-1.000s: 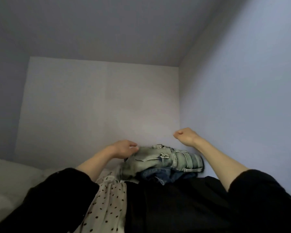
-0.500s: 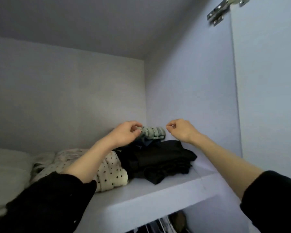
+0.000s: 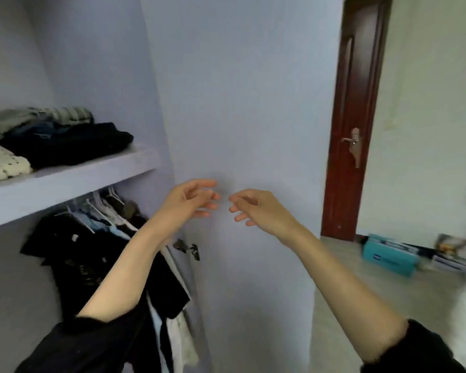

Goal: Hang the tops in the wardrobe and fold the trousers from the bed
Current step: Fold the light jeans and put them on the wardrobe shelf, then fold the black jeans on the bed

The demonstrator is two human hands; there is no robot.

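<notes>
My left hand [image 3: 190,199] and my right hand [image 3: 256,208] hover side by side in front of the open wardrobe door [image 3: 242,103], fingers loosely spread, holding nothing. On the wardrobe shelf [image 3: 73,181] at the left lies a stack of folded clothes: pale washed jeans [image 3: 65,115] on top, darker denim [image 3: 42,130] under them, black trousers [image 3: 73,144] below, and a cream dotted garment [image 3: 3,164] beside them. Under the shelf, tops on hangers [image 3: 100,227] hang from a rail, mostly black and light blue.
The open wardrobe door stands straight ahead, a metal hinge [image 3: 187,247] at its inner edge. A dark red room door [image 3: 357,117] is at the right. A teal box [image 3: 389,258] and other boxes [image 3: 452,257] lie on the floor by the wall.
Both hands have left the folded jeans on the shelf and drawn back and down. My view has swung from the shelf interior to the right, toward the wardrobe door and the room.
</notes>
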